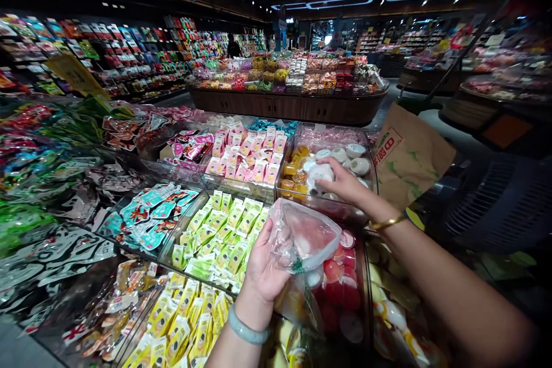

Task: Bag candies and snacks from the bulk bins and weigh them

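My left hand (264,261) is closed on the side of a clear plastic bag (304,230), whose mouth gapes open toward the far side. Through the film I cannot tell well what lies in the bag and what lies behind it. Reaching over a clear bin (328,204) of small jelly cups, my right hand (345,181) has its fingers curled around a whitish cup (319,175). Other white-lidded cups (356,151) and yellow-orange cups (297,168) surround it. Below the bag, red cups (338,282) fill another bin.
Nearby bins hold pink packets (248,152), green packets (224,233), yellow packets (183,316) and teal packets (155,207). A brown paper bag (409,155) stands right of the cup bin. Farther off is a wooden display island (284,104).
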Demonstrator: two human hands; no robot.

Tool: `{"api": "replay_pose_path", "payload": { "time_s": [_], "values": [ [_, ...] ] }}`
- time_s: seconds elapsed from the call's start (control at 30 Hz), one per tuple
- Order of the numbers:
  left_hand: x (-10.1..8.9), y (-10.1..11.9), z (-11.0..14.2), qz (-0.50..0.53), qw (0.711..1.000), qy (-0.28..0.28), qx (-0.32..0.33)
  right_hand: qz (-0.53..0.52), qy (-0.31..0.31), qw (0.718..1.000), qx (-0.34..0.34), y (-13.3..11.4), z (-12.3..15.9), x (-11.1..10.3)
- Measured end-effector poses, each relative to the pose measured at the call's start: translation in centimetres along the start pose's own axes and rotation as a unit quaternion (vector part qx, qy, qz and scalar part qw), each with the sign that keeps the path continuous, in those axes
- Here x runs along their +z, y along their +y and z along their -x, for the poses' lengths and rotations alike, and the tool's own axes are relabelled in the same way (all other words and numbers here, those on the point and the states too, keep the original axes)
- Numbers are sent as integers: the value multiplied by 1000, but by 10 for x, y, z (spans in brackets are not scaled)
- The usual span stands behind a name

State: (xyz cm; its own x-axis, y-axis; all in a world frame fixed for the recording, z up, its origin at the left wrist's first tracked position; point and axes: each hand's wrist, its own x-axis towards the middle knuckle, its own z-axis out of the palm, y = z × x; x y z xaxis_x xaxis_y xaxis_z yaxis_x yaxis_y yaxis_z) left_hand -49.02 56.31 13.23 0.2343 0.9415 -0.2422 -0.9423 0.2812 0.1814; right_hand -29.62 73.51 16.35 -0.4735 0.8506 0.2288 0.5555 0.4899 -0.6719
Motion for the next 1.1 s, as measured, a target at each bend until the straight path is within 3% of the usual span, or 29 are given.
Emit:
{"api": "replay_pose_path", "payload": {
  "time_s": [0.07,0.13,0.23,0.33,0.43,0.5,0.57,0.63,0.67,0.73,0.8,0.93,1.1],
  "values": [
    [1,0,-1,2,1000,-7,1,-83,-122,988,-55,-19,21,-2],
    [3,-1,-2,-5,1000,-15,3,-88,-236,963,-98,-34,40,3],
    [4,-1,-1,-22,999,-25,13,-16,-291,949,-117,-47,60,20],
    [2,-1,1,-27,999,-23,20,8,-283,954,-101,-49,65,32],
    [-2,1,3,-9,1000,-23,13,-45,-258,961,-86,-40,48,24],
    [-4,2,4,3,1000,-26,10,-28,-176,982,-70,-24,24,7],
    [-3,2,4,11,1000,-21,13,87,-39,995,-24,-1,-6,-14],
    [-2,1,3,15,1000,-13,11,233,68,969,46,26,-36,-33],
    [-1,0,3,19,1000,-10,8,289,87,949,86,39,-49,-41],
    [0,0,3,24,1000,-10,-2,353,84,919,154,64,-70,-51],
    [0,0,2,32,999,-14,-5,369,65,907,191,83,-83,-54],
    [0,2,3,39,999,-5,3,360,43,908,209,106,-95,-55],
    [1,1,2,33,999,7,-1,360,62,908,202,112,-94,-58]
  ]
}}
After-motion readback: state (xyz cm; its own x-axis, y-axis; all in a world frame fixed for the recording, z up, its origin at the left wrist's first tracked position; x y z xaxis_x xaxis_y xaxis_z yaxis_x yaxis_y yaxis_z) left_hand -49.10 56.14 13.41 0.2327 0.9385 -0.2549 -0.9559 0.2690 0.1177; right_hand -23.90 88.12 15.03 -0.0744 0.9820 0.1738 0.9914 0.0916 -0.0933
